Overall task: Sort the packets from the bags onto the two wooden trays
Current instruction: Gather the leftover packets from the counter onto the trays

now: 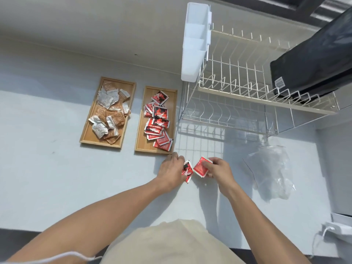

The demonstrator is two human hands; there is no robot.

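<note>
A: Red packets?
B: One pinched in left hand (171, 169) fingers, one (201, 167) in right hand (217, 168), lower centre.
A: Destination?
B: Right wooden tray (142, 128), just above-left; left hand nearer; long axis runs up-frame.

Sunlit white counter (57, 178) with wire dish rack (247, 88).

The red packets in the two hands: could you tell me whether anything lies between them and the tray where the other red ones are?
Nothing visible does. The left hand holds one red packet and the right hand another, both just short of the near end of the right tray; only bare counter lies between.
</note>
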